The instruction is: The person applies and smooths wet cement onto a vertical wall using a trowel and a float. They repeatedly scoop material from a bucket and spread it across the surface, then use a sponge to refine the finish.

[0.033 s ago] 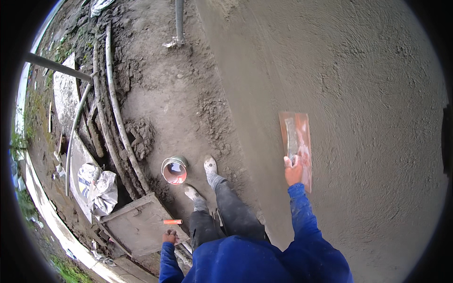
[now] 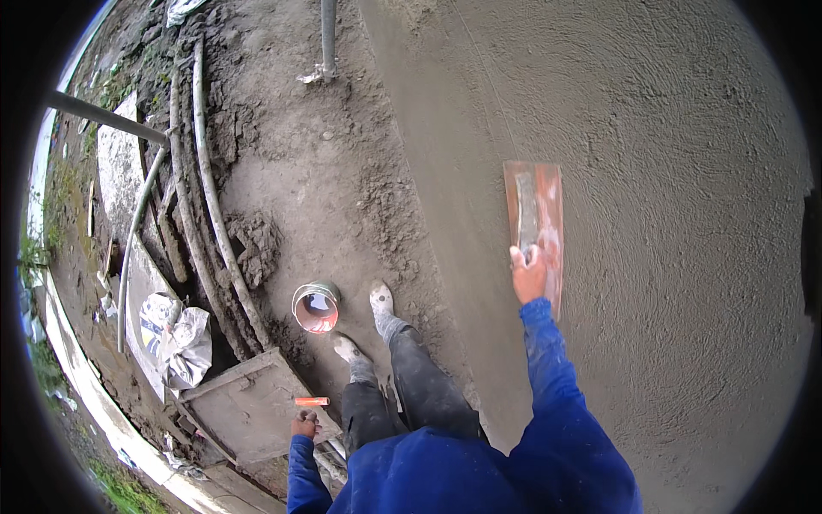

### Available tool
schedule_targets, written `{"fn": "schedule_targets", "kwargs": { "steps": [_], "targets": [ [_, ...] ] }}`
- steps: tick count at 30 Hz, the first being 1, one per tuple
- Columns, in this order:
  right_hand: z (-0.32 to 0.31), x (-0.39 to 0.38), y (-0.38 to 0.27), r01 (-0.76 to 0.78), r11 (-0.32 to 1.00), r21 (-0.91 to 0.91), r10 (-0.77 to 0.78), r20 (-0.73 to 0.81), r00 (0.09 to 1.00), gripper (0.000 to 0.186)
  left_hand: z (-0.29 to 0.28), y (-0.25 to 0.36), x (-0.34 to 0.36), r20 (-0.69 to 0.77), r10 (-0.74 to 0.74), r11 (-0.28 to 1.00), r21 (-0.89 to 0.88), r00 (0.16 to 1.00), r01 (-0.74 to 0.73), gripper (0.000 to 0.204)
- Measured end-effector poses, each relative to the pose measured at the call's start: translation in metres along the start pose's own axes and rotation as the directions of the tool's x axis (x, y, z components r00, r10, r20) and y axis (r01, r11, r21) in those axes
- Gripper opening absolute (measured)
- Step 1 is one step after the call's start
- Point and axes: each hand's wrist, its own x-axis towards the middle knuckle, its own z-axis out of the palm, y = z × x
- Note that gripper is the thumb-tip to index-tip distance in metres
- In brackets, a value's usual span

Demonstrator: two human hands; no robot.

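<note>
We've got the right hand (image 2: 529, 278) closed around the near end of the grey handle on a flat, rectangular orange-red float (image 2: 553, 218), which lies lengthwise on the rough grey cement-like surface (image 2: 676, 257) to the right, probably to spread pressure evenly. Over on the near left, our left hand (image 2: 304, 424) looks curled just beside a short orange bar (image 2: 312, 401), above a mud-caked square board (image 2: 235, 420); honestly, we can't tell if that grip holds anything. The round, red-lined bucket (image 2: 318, 324) sits by our feet, presumably for easy reach.
</note>
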Motion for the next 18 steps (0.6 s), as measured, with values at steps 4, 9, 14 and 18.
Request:
{"fn": "schedule_targets", "kwargs": {
  "steps": [4,9,14,18],
  "targets": [
    [0.080,0.099,-0.014,0.067,0.985,-0.162,-0.071,-0.020,0.997,0.041,-0.008,0.066,0.009,-0.039,0.199,0.978,-0.056,0.979,-0.201,0.021],
    [0.081,0.032,0.075,-0.025,0.923,-0.384,0.078,0.122,0.990,0.045,-0.013,0.061,0.016,-0.061,0.180,0.967,-0.172,0.982,-0.188,0.023],
    [-0.022,-0.080,0.153,0.284,0.875,-0.392,-0.372,-0.167,0.913,0.040,0.000,-0.018,0.018,-0.029,-0.038,0.985,-0.172,0.999,0.032,0.022],
    [-0.050,-0.037,0.032,0.041,0.966,-0.257,-0.049,-0.026,0.998,0.038,0.014,-0.032,0.020,0.021,-0.097,0.992,-0.074,0.995,0.099,0.019]
  ]
}}
